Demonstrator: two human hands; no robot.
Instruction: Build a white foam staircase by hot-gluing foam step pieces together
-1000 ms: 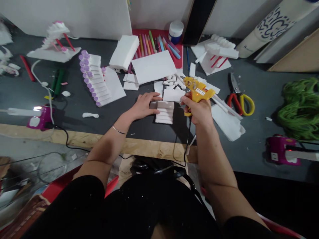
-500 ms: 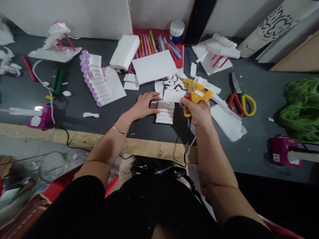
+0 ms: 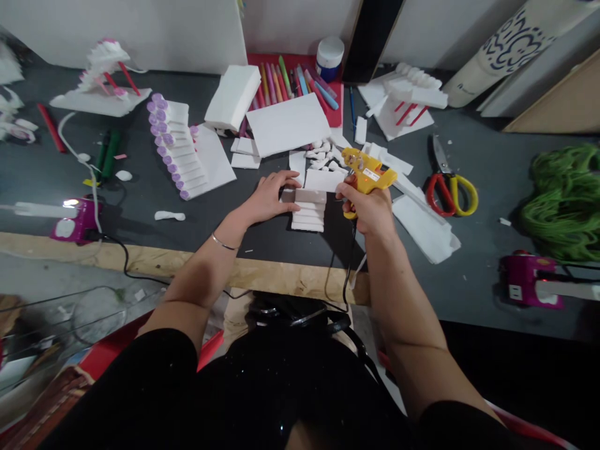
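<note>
A small white stepped piece (image 3: 308, 215), like a miniature staircase of foam strips, lies on the dark tabletop in front of me. My left hand (image 3: 272, 197) grips its upper left end, thumb on the near side and fingers on the far side. My right hand (image 3: 370, 209) is wrapped round the handle of a yellow hot glue gun (image 3: 370, 172). The gun's nozzle points up and left, apart from the stepped piece. Just beyond the piece lies a white strip (image 3: 323, 180), with several small white bone-shaped bits (image 3: 327, 155) behind it.
Red-and-yellow-handled scissors (image 3: 450, 181) and green cord (image 3: 560, 203) lie right. A purple-edged staircase model (image 3: 175, 150) stands left. Markers (image 3: 290, 81), a white foam block (image 3: 233, 97) and a jar (image 3: 330, 57) are at the back. The glue gun's black cable (image 3: 347, 275) hangs over the wooden edge (image 3: 290, 278).
The whole view has shifted slightly. Both hands keep nearly the same pose, the left at the stepped piece and the right round the glue gun.
</note>
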